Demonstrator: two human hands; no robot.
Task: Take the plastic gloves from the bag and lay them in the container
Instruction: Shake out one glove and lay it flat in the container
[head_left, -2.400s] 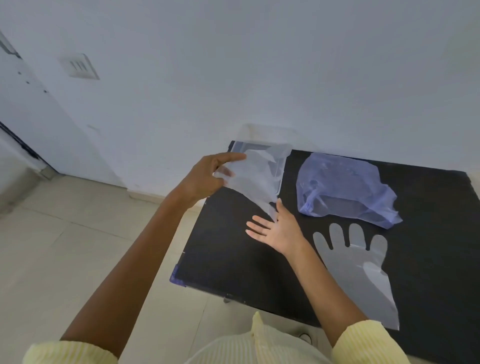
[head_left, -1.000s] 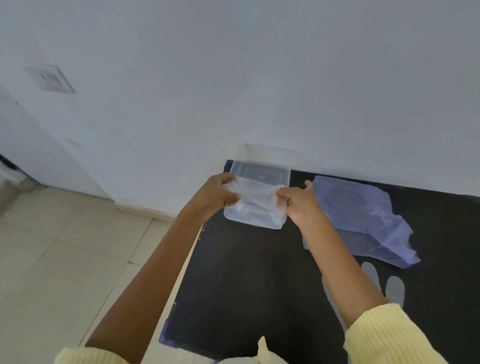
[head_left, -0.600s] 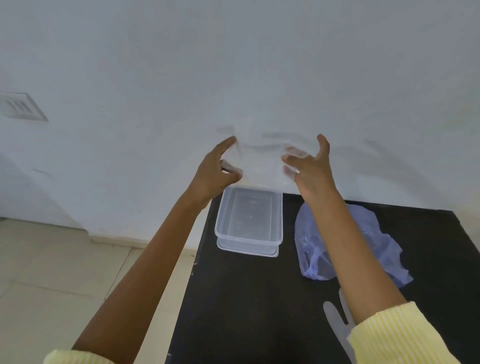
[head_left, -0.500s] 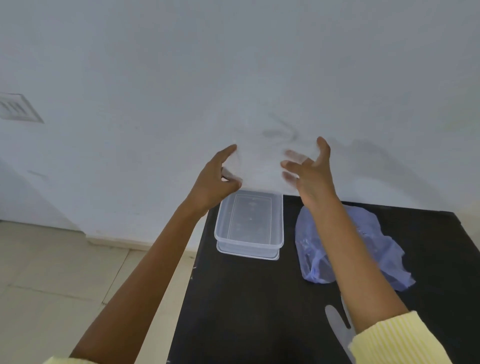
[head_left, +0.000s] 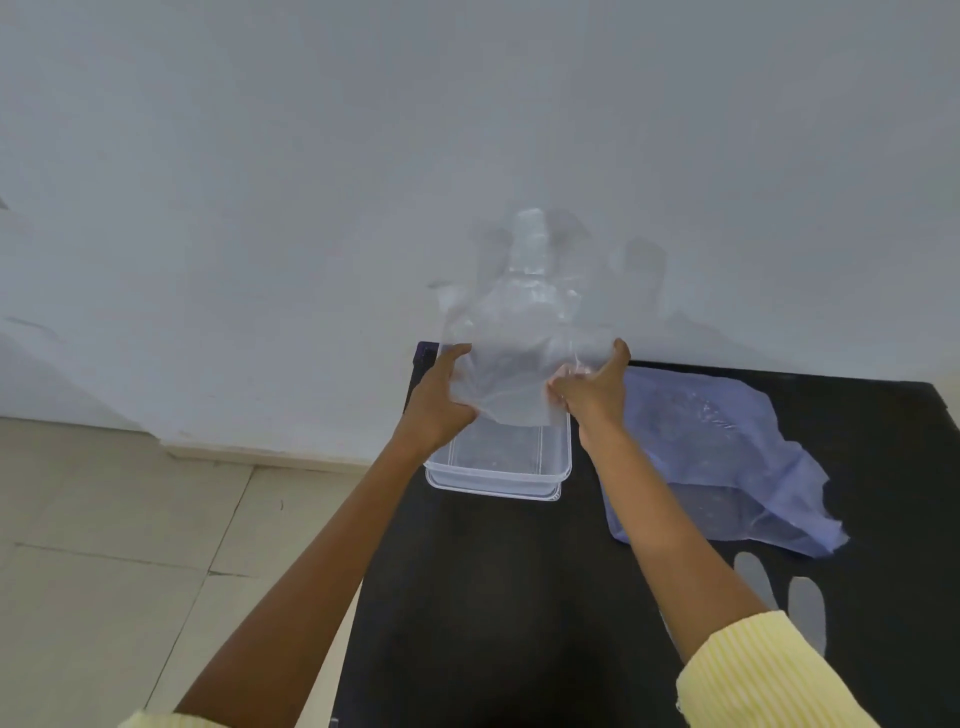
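Observation:
Both my hands hold one clear plastic glove (head_left: 524, 332) upright by its cuff, its fingers pointing up against the wall. My left hand (head_left: 436, 400) pinches the cuff's left edge and my right hand (head_left: 592, 389) pinches its right edge. The glove hangs just above the far end of a clear rectangular container (head_left: 498, 467) on the black table's back left corner. A crumpled bluish plastic bag (head_left: 722, 457) lies to the right of the container. A second clear glove (head_left: 800, 597) lies flat near the front right, partly hidden by my right arm.
The black table (head_left: 493, 597) stands against a white wall (head_left: 363, 156). Its left edge drops to a beige tiled floor (head_left: 119, 545). Bare black tabletop stretches in front of the container.
My hands have come down from high against the wall to just above the container, still holding the glove stretched between them. The view tilted down a little.

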